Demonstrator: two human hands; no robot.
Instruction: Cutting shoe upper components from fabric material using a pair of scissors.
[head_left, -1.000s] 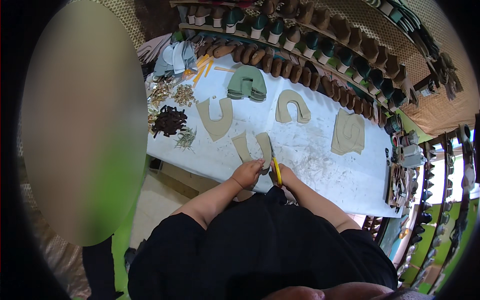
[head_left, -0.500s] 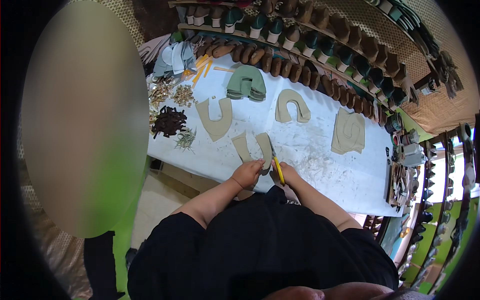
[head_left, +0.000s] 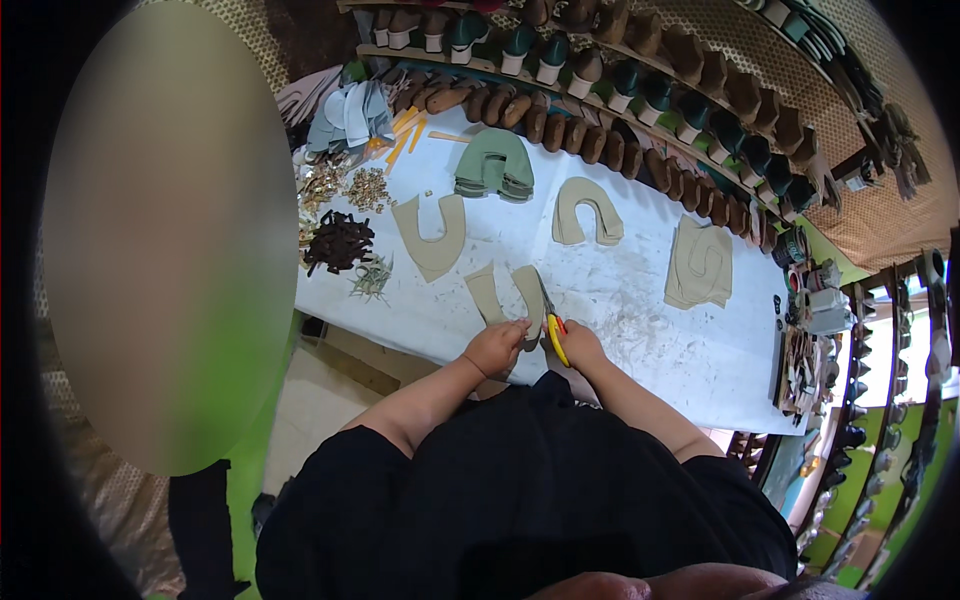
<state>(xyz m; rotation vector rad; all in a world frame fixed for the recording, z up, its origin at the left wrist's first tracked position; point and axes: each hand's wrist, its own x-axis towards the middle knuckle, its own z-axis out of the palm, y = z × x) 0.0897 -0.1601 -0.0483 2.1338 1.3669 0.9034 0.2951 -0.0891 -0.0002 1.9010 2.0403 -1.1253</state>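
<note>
My left hand (head_left: 496,347) is closed on the curved lower part of a beige U-shaped shoe-upper piece (head_left: 483,292), whose two arms point away from me. My right hand (head_left: 582,345) grips yellow-and-red scissors (head_left: 556,342) by the handles. Their dark blades point away from me along the outer edge of the piece's right arm. My fingers hide part of the handles and the bend of the piece. Another beige U-shaped piece (head_left: 437,255) lies just beyond my left hand.
On the white-covered table (head_left: 640,345) lie a green stack of U-shaped pieces (head_left: 490,150), beige pieces (head_left: 570,215) and a beige stack (head_left: 690,265). Dark strips (head_left: 338,243) and small gold parts (head_left: 368,188) are heaped at left. Shoe lasts (head_left: 590,147) line the far edge.
The scissor handles have spread apart, showing their red inner side, and my right hand has shifted slightly. My left hand and the U-shaped piece stay nearly in place.
</note>
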